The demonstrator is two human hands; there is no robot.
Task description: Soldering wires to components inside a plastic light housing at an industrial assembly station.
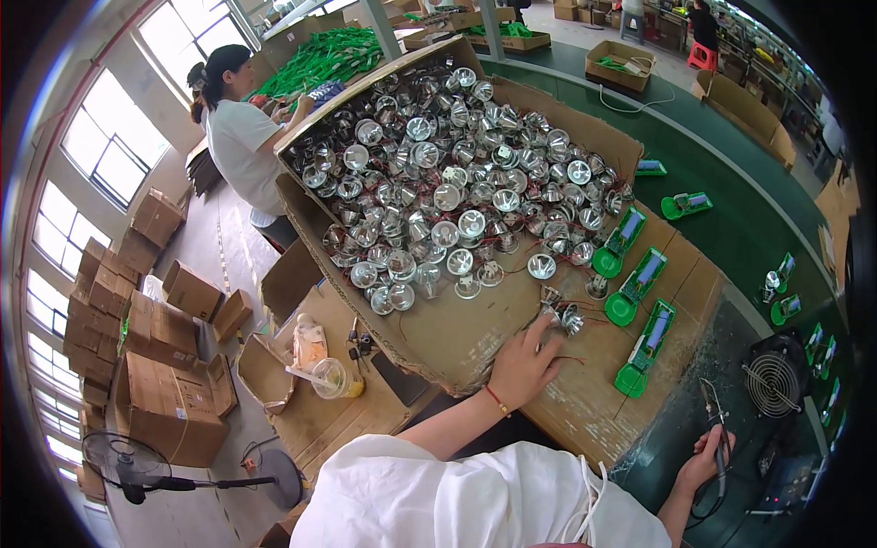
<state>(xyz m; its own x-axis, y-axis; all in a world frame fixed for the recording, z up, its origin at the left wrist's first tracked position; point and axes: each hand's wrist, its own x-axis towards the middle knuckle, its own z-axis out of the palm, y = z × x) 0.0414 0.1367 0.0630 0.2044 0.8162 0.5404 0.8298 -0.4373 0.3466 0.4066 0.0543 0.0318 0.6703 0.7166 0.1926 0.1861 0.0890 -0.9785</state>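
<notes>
My left hand (523,367) reaches to the open front of a large cardboard box, fingers curled and closed at a small silver lamp reflector (571,319) with thin red wires. A second reflector (550,295) lies just beyond the fingertips. At lower right, my right hand (700,464) is wrapped round a soldering iron (712,411), its tip pointing up and away. Between the hands lie three green lamp housings with circuit boards and batteries: a near one (645,349), a middle one (636,287) and a far one (620,242). Red wires run from the reflectors towards them.
The cardboard box (429,333) holds a heap of reflectors (448,196). More green housings (685,205) lie on a dark green conveyor (731,239). A round fan (773,384) stands at right, a drink cup (336,378) at left. A person (239,137) sits at far left.
</notes>
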